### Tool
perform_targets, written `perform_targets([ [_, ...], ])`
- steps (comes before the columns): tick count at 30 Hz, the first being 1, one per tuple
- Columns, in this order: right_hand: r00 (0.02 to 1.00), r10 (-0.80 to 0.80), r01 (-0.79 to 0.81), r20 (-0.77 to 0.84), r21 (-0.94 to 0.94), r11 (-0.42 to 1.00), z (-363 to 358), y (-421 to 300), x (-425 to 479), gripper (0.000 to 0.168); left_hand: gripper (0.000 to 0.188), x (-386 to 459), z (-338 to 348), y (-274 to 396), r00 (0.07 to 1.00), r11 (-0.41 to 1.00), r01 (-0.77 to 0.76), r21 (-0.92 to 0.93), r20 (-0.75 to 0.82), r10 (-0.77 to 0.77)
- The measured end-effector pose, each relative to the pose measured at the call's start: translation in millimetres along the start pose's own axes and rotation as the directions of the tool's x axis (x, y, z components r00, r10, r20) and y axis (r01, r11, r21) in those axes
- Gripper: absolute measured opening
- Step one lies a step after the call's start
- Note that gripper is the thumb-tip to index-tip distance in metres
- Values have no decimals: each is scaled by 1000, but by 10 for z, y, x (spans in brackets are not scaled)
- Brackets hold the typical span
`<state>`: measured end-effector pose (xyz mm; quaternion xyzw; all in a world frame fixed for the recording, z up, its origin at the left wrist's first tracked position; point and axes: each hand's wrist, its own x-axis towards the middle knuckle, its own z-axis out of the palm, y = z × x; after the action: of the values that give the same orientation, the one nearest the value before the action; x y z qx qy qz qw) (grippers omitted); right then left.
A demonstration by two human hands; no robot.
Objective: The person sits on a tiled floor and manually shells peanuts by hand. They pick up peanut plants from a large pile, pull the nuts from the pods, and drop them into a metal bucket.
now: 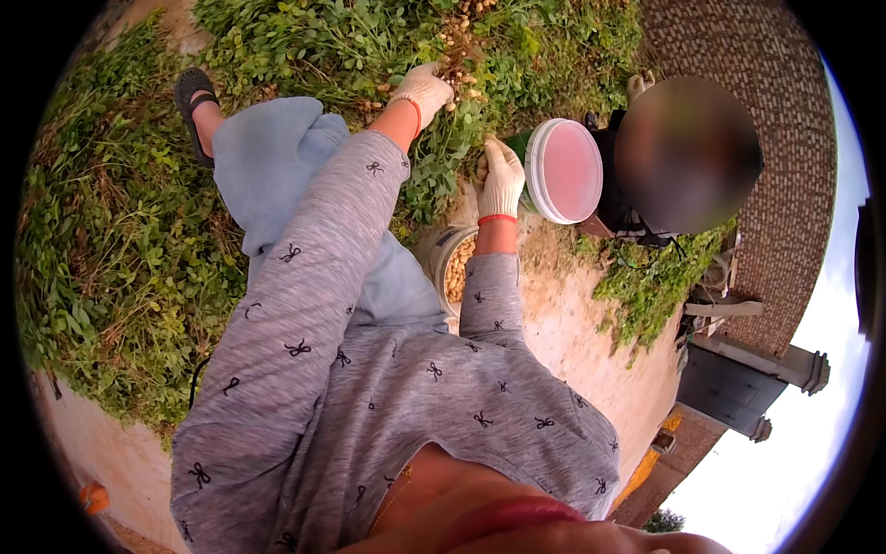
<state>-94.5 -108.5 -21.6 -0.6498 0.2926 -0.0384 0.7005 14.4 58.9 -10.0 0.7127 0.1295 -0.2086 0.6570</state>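
My left hand (pixel 426 93), in an off-white knit glove, grips a peanut plant (pixel 458 59) near its roots, where pods hang in a cluster. To the right and closer to my body is my right hand (pixel 501 179), gloved alike, with its fingers curled; whether anything lies inside them is hidden. Just below that hand stands a pale bucket (pixel 430 253) holding shelled-looking tan peanut pods (pixel 458 271), partly covered by my right forearm. Beside my right hand is a green bucket (pixel 520 144) with a white rim and a round pink top (pixel 571 172).
Heaped peanut plants (pixel 124 277) cover the ground to my left and ahead. A person (pixel 609 187) is close by on the right, one gloved hand (pixel 640 84) showing. Beyond are a brick wall (pixel 775 173), a dark gate (pixel 730 377) and bare concrete ground (pixel 574 311).
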Motion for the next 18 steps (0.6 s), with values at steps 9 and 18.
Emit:
perform_targets([
  [9, 975, -216, 217, 45, -33, 976, 13, 6, 114, 25, 69, 373, 261, -293, 995, 972, 95, -216, 24, -92],
  [18, 935, -354, 352, 15, -164, 922, 120, -28, 419, 38, 74, 477, 310, -412, 996, 991, 77, -109, 47, -72],
])
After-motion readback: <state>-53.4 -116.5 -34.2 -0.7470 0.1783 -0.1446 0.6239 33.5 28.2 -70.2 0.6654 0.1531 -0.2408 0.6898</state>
